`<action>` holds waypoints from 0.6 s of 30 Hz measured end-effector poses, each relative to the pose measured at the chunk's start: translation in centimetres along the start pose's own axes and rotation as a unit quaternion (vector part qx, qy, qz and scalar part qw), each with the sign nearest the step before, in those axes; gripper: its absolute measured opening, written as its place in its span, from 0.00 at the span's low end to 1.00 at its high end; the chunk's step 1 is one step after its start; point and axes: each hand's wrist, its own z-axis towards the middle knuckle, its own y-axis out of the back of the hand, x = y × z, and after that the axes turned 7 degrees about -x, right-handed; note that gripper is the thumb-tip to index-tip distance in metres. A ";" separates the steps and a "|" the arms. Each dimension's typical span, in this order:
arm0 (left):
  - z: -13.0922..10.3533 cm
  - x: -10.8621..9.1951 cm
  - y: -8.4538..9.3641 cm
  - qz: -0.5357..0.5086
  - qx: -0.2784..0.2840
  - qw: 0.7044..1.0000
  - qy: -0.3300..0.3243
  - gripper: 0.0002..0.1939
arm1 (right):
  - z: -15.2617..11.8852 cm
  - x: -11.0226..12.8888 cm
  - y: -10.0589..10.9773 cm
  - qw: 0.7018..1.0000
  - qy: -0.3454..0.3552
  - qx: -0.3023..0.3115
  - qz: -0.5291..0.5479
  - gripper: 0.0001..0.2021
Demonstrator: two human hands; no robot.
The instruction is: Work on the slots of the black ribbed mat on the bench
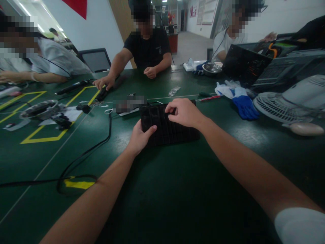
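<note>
In front of me on the table is a black flat tray-like piece (175,134) with raised ribs that look like compartments. My left hand (140,137) grips its left edge, thumb lying over the top face and the other fingers hidden beneath. Over its upper middle, my right hand (186,112) is closed, with thumb and fingertips pinched together at the surface. Whatever those fingertips hold is too dark and small to make out. Just behind the piece lies a blurred packet (130,105) with a white loop.
To the right are a grey fan (281,105), blue-and-white gloves (242,101) and a red-handled tool (209,98). A metal bowl (212,68) stands farther back. A black cable (88,152) crosses the left side. Across the table, a co-worker's hand (105,82) touches a black object.
</note>
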 end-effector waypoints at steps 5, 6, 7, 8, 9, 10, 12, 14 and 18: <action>0.0 0.0 -0.1 -0.003 -0.003 1.000 0.004 0.31 | 0.0 0.1 0.0 1.000 0.002 -0.001 -0.005 0.09; 0.0 0.0 -0.1 -0.003 -0.004 1.000 0.006 0.32 | 0.0 0.1 0.0 1.000 0.002 -0.002 -0.006 0.09; 0.0 0.0 0.0 -0.003 -0.006 1.000 0.007 0.32 | 0.0 0.1 -0.1 1.000 0.002 -0.002 -0.006 0.09; 0.1 0.0 0.0 -0.002 -0.005 1.000 0.006 0.32 | 0.1 0.0 -0.1 1.000 0.001 -0.002 -0.007 0.09; 0.1 0.1 0.0 -0.001 -0.005 1.000 0.003 0.32 | 0.1 0.0 -0.1 1.000 0.000 -0.002 -0.007 0.08; 0.1 0.1 0.0 0.000 -0.003 1.000 0.000 0.32 | 0.1 0.0 -0.2 1.000 -0.001 -0.002 -0.007 0.08; 0.2 0.3 0.1 0.002 0.002 1.000 -0.005 0.32 | 0.1 -0.1 -0.2 1.000 0.000 -0.001 -0.004 0.08; 0.2 0.4 0.1 0.004 0.003 1.000 -0.008 0.32 | 0.1 -0.1 -0.2 1.000 0.001 -0.002 -0.001 0.07; 0.2 0.5 0.1 0.000 -0.001 1.000 -0.003 0.32 | 0.1 0.0 -0.1 1.000 -0.002 0.001 -0.001 0.07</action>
